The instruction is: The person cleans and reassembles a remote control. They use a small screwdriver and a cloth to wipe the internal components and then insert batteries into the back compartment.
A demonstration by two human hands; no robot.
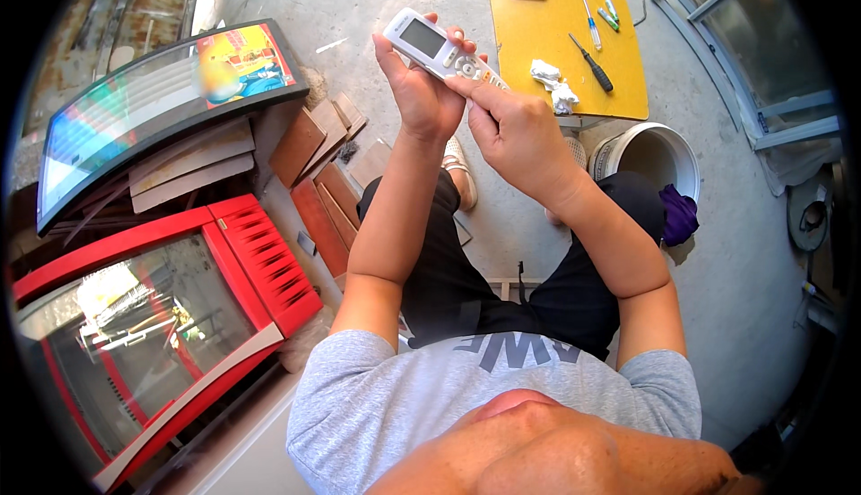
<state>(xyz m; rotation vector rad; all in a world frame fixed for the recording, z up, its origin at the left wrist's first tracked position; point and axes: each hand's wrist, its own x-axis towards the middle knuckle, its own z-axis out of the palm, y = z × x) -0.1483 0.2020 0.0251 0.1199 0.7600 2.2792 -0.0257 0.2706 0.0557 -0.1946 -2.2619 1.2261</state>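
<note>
Above the lap, toward twelve o'clock, both hands grip a white remote [441, 47], the left hand [420, 91] cradling its back, the right hand [511, 127] pinching its lower end: it looks light, rigid and smooth, best gripped along the side edges.

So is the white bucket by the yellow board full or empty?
Empty as far as visible: the white bucket stands upright, its bare pale inside showing; a purple cloth hangs beside its rim.
</note>
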